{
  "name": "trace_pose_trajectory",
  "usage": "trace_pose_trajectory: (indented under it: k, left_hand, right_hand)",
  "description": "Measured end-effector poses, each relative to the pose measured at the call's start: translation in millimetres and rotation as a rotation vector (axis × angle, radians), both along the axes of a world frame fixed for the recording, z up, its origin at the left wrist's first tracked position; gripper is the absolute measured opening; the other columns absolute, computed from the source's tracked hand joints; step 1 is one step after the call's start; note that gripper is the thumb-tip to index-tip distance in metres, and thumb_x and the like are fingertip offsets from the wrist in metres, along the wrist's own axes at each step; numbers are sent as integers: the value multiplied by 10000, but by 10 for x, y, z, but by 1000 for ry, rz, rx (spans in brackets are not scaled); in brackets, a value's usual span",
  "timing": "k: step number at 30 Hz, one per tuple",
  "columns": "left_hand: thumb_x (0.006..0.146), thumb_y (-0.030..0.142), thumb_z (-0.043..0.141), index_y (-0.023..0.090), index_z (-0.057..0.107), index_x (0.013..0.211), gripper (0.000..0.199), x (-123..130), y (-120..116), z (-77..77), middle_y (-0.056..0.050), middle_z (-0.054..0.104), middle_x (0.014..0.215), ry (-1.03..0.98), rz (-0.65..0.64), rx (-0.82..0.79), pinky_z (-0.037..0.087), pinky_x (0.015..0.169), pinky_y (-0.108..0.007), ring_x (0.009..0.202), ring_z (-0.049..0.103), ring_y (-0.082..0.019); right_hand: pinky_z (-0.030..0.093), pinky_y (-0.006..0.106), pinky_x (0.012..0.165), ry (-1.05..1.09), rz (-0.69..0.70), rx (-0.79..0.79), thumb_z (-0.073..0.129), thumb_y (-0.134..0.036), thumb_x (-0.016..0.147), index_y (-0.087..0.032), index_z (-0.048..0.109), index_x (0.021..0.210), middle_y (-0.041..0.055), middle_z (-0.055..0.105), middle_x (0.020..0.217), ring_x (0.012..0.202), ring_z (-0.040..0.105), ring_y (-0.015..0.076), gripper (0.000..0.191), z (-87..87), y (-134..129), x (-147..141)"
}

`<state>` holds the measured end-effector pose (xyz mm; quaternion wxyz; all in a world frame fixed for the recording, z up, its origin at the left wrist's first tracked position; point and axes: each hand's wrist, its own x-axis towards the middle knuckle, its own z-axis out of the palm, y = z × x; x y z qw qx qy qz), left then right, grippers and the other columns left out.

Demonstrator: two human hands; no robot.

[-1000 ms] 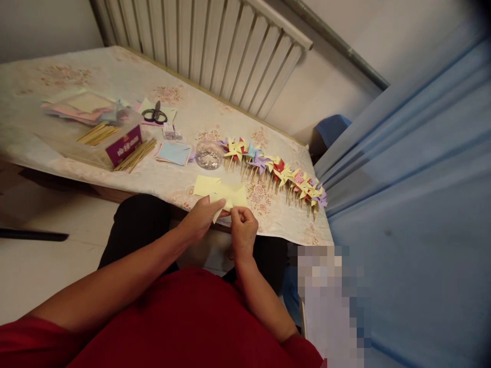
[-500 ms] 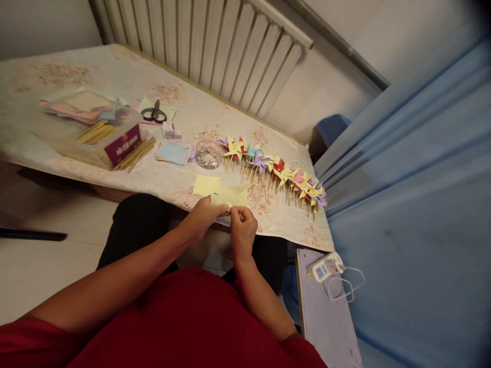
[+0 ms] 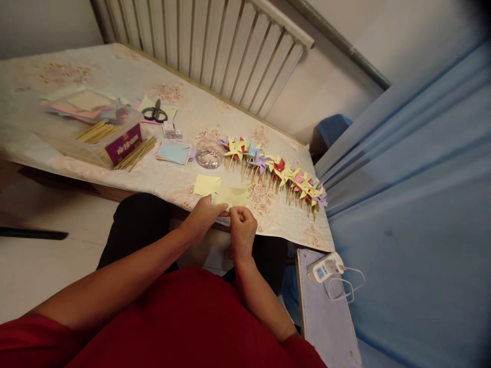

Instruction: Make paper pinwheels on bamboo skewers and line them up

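Observation:
Both my hands meet at the front edge of the table, closed on a yellow paper point(image 3: 232, 196). My left hand point(image 3: 204, 213) pinches its lower edge with the thumb on top. Close beside it, my right hand point(image 3: 243, 225) has its fingers curled at the paper's lower edge; anything smaller between the fingertips is too small to tell. Another yellow sheet point(image 3: 206, 184) lies flat just behind and left of the held one. A clear round container point(image 3: 209, 154) with small shiny pieces stands farther back. Paper pinwheels on sticks point(image 3: 282, 172) lie in a row to the right.
Blue paper squares point(image 3: 173, 152), small boxes point(image 3: 171, 130), black scissors point(image 3: 155, 112) and wooden sticks point(image 3: 136, 153) lie on the left part of the table point(image 3: 230, 120). A clear bin point(image 3: 82, 145) holds more sticks. A power strip point(image 3: 325, 267) sits at the right.

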<state>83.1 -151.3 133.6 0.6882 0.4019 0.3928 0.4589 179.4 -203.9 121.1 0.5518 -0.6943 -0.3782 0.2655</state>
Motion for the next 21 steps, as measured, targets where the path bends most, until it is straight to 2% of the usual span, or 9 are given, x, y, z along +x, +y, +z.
trace_pose_trajectory:
  k: [6, 9, 11, 13, 15, 18, 21]
  left_hand:
    - [664, 122, 719, 134, 712, 894, 231, -12, 36, 8, -50, 738, 838, -44, 2, -91, 570, 702, -288, 732, 671, -173]
    - [641, 96, 718, 128, 704, 897, 259, -56, 81, 14, -62, 746, 844, -5, -21, -120, 581, 649, -298, 695, 677, -182]
    - [625, 88, 720, 137, 702, 876, 256, -91, 121, 3, -68, 751, 848, 15, -53, -112, 581, 634, -302, 705, 686, -197]
    - [598, 72, 727, 149, 703, 830, 245, -122, 165, -19, -70, 749, 820, 23, -83, -104, 569, 607, -289, 705, 692, -209]
    - [560, 43, 726, 165, 702, 778, 252, -143, 206, -47, -55, 740, 759, 26, -120, -105, 537, 559, -261, 652, 680, -200]
    - [517, 17, 705, 189, 696, 715, 263, -160, 252, -87, -14, 709, 658, 70, -221, -87, 469, 484, -224, 530, 625, -166]
    - [500, 23, 685, 201, 679, 638, 224, -167, 273, -117, 7, 654, 562, 153, -317, -41, 417, 453, -213, 474, 579, -157]
  right_hand:
    - [358, 245, 524, -40, -33, 24, 633, -421, 763, -186, 643, 815, -80, 430, 550, 527, 414, 118, 241, -28, -16, 160]
    - [416, 252, 571, -63, -57, 97, 684, -436, 723, -158, 650, 975, -60, 526, 630, 562, 470, 118, 377, 10, 27, 418]
    - [485, 285, 664, -97, -34, 147, 709, -432, 711, -143, 651, 1069, 12, 647, 790, 660, 565, 137, 463, 87, 81, 618]
    - [525, 332, 765, -146, 66, 143, 758, -420, 689, -153, 672, 1091, 90, 716, 966, 819, 644, 183, 491, 196, 147, 794]
    - [542, 356, 784, -166, 217, 120, 779, -421, 686, -167, 700, 1065, 109, 737, 1001, 879, 678, 211, 463, 310, 216, 909]
    - [552, 336, 758, -174, 437, 77, 783, -433, 690, -175, 736, 947, 82, 755, 923, 833, 697, 200, 368, 439, 300, 945]
    - [531, 284, 687, -191, 624, -33, 766, -435, 690, -163, 748, 847, 42, 744, 814, 739, 673, 168, 315, 492, 349, 872]
